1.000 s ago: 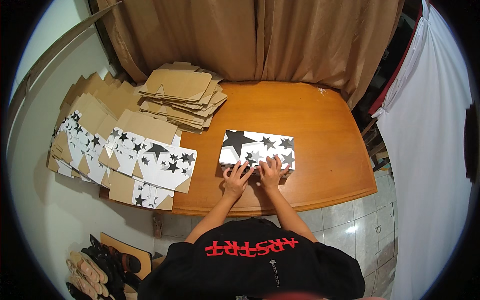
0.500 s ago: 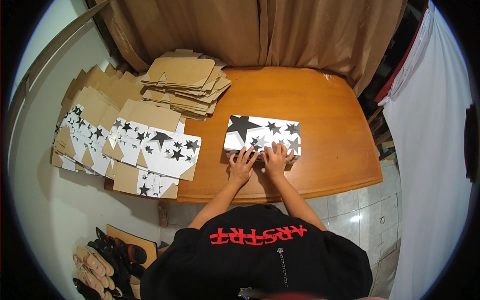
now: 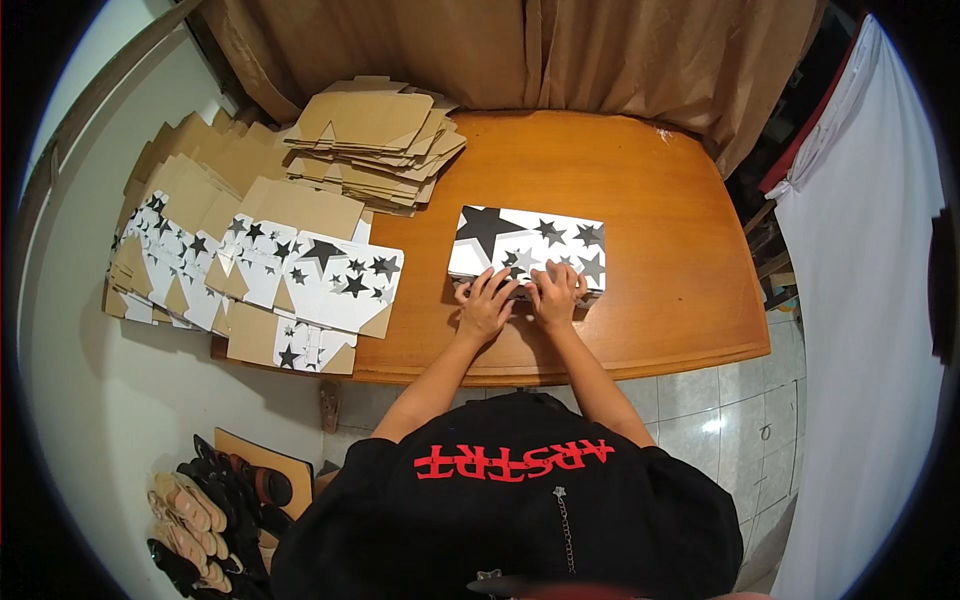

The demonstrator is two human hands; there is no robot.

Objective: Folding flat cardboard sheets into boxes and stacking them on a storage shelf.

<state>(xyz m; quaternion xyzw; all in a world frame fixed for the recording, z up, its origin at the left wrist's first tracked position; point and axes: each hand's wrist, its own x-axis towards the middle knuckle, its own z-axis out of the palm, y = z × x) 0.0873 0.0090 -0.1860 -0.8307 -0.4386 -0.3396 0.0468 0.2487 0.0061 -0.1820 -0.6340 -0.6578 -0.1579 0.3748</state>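
Note:
A white cardboard box (image 3: 540, 240) printed with black and grey stars sits on the wooden table in front of me, its lid panel facing up. At the left part of its near edge, my left hand (image 3: 485, 308) has its fingertips over the top and its thumb against the front side. My right hand (image 3: 553, 297) grips the same edge farther right, with bent fingers on the top. Both hands are closed on the box edge, a small gap between them. The hands partly hide the front side.
Flat star-printed cardboard blanks (image 3: 345, 285) overlap on the left of the wooden table (image 3: 620, 170). Behind them is a stack of plain brown folded cardboard (image 3: 365, 125). A brown curtain (image 3: 400, 45) hangs along the far side, a white cloth (image 3: 850, 300) at right. Shoes (image 3: 195, 510) stand lower left.
The whole view has shifted, so the table and box appear slightly higher. Both hands stay at the box's near edge, with the right fingers slightly more bent.

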